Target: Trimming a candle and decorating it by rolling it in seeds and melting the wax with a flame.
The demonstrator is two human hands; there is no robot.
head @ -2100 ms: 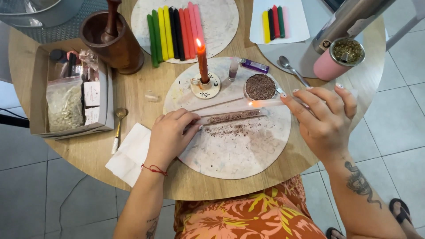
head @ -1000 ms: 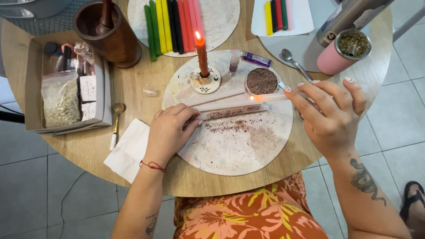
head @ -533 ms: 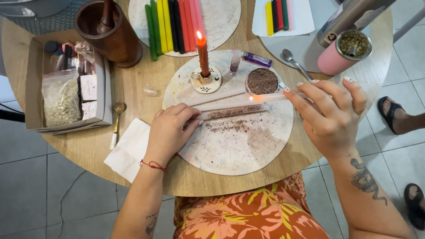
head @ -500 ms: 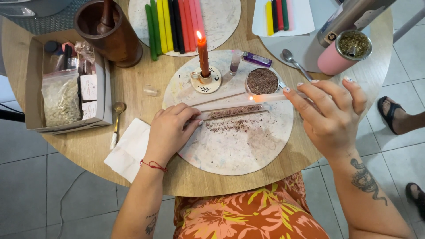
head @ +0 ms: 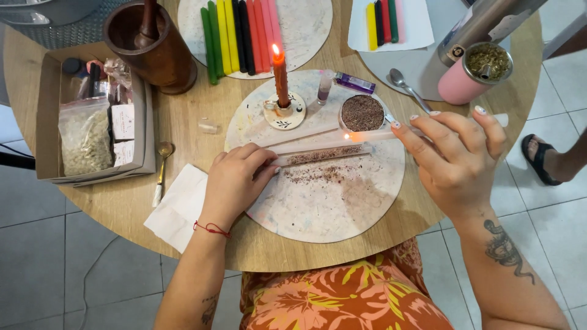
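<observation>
Head view, pale candle [head: 318, 156] lying flat, coated in reddish-brown powder, left hand [head: 235, 183] steadying

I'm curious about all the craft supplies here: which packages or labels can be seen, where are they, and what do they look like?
Box: far left of table, open brown cardboard.
Bag: inside the box, clear plastic, pale yellowish bits.
Packets: beside the bag, small, white with pinkish print.
Sticker: on steel flask, upper right, small, round, dark.

Red string bracelet [head: 212, 230], floral orange garment [head: 342, 302] (tattooed forearms).
</observation>
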